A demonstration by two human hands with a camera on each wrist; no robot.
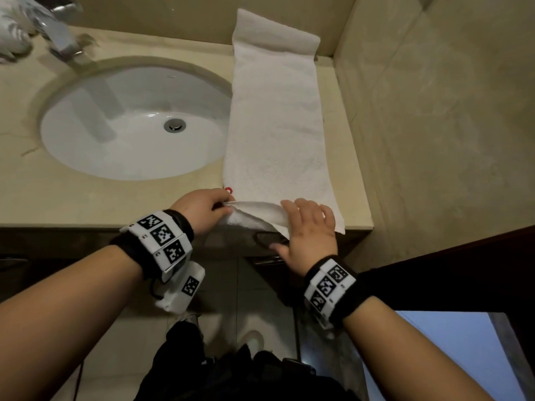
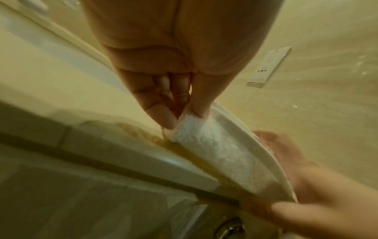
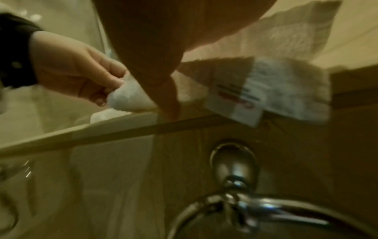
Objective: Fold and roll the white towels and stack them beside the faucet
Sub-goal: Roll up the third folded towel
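At far left a faucet (image 1: pixel 62 39) stands behind the oval sink (image 1: pixel 86 146), with a white bundle (image 1: pixel 13 39) at the picture's edge beside it, too blurred to name surely; that side is presumably where finished rolls belong.

The left hand (image 1: pixel 202 211) pinches the near left corner of the white towel (image 1: pixel 275 125) between thumb and fingertips (image 2: pixel 163 119), lifting it off the bench (image 1: pixel 86 198). A small red loop (image 1: pixel 228 189) shows just past the knuckles. Raising the corner frees the hem so that it can be turned over, which looks like the start of the roll.

The towel lies folded into a long strip right of the sink, running from the front edge back to the wall, where its far end curls up. Laid lengthwise like this, it can be rolled away from the body in one pass.

The right hand (image 1: pixel 311 227) grips the near right part of the hem, fingers spread over the top and thumb beneath, keeping that side level with the left. A care label (image 3: pixel 235 103) hangs below the hem there, above a metal towel ring (image 3: pixel 235 202) on the cabinet front.
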